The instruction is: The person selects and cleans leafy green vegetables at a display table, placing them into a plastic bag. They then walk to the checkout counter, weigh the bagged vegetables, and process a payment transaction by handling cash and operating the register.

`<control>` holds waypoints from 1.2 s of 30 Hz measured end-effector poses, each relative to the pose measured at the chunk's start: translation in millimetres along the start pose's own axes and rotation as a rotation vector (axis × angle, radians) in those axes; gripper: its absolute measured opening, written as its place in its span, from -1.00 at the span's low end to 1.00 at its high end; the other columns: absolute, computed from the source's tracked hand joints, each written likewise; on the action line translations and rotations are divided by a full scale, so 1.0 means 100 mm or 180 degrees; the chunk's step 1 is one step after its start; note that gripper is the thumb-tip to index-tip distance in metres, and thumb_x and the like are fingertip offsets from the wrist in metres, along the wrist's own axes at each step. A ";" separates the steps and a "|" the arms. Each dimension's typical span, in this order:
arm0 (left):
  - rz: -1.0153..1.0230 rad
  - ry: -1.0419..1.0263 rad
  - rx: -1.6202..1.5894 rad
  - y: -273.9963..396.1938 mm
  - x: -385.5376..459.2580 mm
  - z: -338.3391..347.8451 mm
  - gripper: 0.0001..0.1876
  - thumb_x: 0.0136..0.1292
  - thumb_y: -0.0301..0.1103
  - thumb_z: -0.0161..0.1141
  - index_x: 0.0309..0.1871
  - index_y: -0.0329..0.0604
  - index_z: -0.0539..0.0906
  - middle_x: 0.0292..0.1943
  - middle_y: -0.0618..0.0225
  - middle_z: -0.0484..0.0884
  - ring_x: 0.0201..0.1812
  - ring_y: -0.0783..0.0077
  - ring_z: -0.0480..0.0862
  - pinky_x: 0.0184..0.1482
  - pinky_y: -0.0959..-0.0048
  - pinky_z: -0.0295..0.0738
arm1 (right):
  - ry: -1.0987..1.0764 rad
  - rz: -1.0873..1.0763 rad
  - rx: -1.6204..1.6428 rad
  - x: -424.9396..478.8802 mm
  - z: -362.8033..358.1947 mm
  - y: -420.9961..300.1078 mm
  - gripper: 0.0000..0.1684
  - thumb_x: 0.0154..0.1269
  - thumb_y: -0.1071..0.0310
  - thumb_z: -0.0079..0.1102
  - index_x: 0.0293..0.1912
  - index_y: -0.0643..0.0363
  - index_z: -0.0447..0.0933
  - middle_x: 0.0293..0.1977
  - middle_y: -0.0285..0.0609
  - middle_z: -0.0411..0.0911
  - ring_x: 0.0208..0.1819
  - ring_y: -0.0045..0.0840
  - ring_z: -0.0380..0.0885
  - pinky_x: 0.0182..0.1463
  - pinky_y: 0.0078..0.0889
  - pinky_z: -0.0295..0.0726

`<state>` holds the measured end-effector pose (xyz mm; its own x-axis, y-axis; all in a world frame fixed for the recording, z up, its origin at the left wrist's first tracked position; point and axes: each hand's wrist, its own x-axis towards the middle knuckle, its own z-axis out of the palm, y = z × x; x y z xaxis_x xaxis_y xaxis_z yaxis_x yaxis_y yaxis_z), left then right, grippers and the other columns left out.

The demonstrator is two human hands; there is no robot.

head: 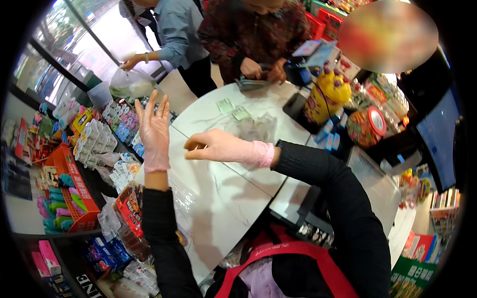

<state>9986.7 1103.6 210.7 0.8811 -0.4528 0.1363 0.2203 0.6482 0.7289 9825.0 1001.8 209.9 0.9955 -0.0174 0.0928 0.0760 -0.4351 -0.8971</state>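
My left hand (152,136), in a thin pink glove, is raised at the left edge of the counter, palm up with fingers spread and holding nothing. Over the middle of the white marble-patterned counter (231,201) is my right hand (233,147), gloved too. Its thumb and fingers are apart; small pale slivers show between them, too small to identify. Just beyond it lie green banknotes (241,113) and a crumpled clear plastic bag (261,128), partly hidden by my right hand. Across the counter, a person's hands (251,69) hold what looks like a wallet or folded notes (253,85).
Another person's hand carries a clear plastic bag of greens (132,83). A yellow cupcake-shaped container (328,98) and a red-lidded candy jar (365,128) stand right. A cash drawer with coins (315,234) is below my right arm. Packaged goods (95,143) crowd the left side.
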 end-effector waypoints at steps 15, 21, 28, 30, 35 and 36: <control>-0.0837 0.0033 -0.2131 0.10 -2.21 0.64 -0.40 0.37 0.17 -0.11 0.41 0.19 0.28 0.41 0.53 0.28 0.46 0.15 0.08 0.44 -0.10 -0.23 | -0.0318 -0.0907 -0.0240 -1.57 1.09 -0.38 -0.79 0.13 0.21 0.12 -0.44 0.14 0.58 -0.55 -0.06 0.54 -0.53 -0.22 0.52 -0.41 -0.27 0.48; -0.0727 -0.1744 -0.0643 -0.09 -2.59 1.24 -0.28 0.34 0.17 -0.04 0.45 0.01 0.15 0.33 0.22 0.30 0.36 0.14 0.25 0.39 0.00 0.04 | 0.0251 -0.0906 -0.0665 -2.20 0.84 -0.52 -0.78 0.10 0.20 0.13 -0.47 0.14 0.57 -0.54 -0.04 0.53 -0.51 -0.12 0.50 -0.41 -0.19 0.47; -0.0906 -0.2659 0.0510 -0.49 -2.87 1.68 -0.64 0.37 -0.22 0.08 0.03 -0.36 0.57 0.01 0.13 0.60 0.04 0.32 0.58 0.18 0.28 0.44 | 0.0734 -0.0474 -0.1054 -3.01 0.32 -0.62 -0.69 0.20 0.11 0.10 -0.39 0.17 0.58 -0.47 -0.05 0.57 -0.40 -0.10 0.54 -0.29 -0.12 0.51; -0.0835 -0.2935 0.1244 -0.52 -3.13 1.90 -0.64 0.34 -0.24 0.11 0.04 -0.35 0.58 0.03 0.13 0.60 0.05 0.32 0.59 0.15 0.30 0.47 | 0.0788 -0.0268 -0.1238 -3.39 0.13 -0.60 -0.65 0.25 0.07 0.07 -0.32 0.18 0.57 -0.40 -0.04 0.58 -0.33 -0.10 0.55 -0.23 -0.12 0.52; 0.0281 -0.4713 0.3160 -0.76 -3.94 2.47 -0.50 0.23 -0.14 0.22 0.14 -0.29 0.52 0.07 0.05 0.60 0.09 0.16 0.59 0.15 0.27 0.45 | 0.1021 -0.0624 -0.0556 -4.36 -0.17 -0.35 -0.70 0.18 0.31 0.14 -0.12 0.27 0.54 -0.21 0.04 0.58 -0.12 -0.17 0.56 -0.03 -0.22 0.53; 0.0380 -0.4744 0.3263 -0.80 -4.04 2.49 -0.51 0.22 -0.10 0.22 0.10 -0.27 0.53 0.01 0.06 0.61 0.05 0.10 0.59 0.11 0.26 0.46 | 0.0768 -0.0651 -0.0298 -4.48 -0.19 -0.39 -0.68 0.17 0.34 0.14 -0.09 0.28 0.52 -0.13 0.04 0.57 -0.05 -0.21 0.54 0.03 -0.29 0.51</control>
<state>9508.8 1082.4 264.8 -0.3281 -0.9200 0.2144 -0.6340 0.3827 0.6720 9375.0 1009.1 211.6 0.9174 -0.1289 0.3766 0.2564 -0.5324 -0.8068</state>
